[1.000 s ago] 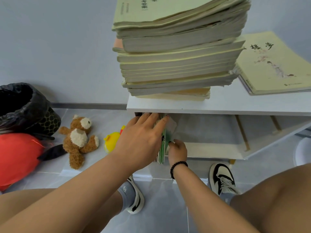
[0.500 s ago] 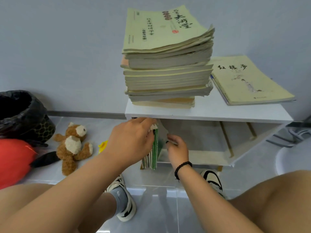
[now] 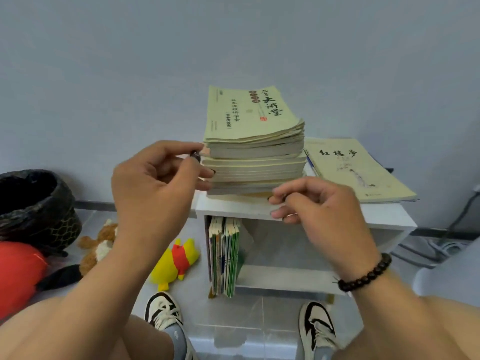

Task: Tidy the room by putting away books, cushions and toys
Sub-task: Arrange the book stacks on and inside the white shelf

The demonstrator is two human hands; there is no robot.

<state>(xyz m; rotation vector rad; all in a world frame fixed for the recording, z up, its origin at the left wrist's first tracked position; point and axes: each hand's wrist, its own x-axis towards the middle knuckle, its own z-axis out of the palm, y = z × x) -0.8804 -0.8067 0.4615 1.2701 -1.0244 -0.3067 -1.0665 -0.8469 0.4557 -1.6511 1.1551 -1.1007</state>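
The stack of books (image 3: 253, 157) on the white shelf unit (image 3: 384, 216) is being touched at its left edge by the curled fingers of the left hand (image 3: 153, 183) and at its lower front by the right hand (image 3: 319, 203); whether it is being gripped cannot be told. Thin books (image 3: 224, 255) are being kept upright in the compartment below.

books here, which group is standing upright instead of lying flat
The green-spined books inside the white shelf, at the left end of its compartment. The tall stack and the single book on top of the shelf lie flat.
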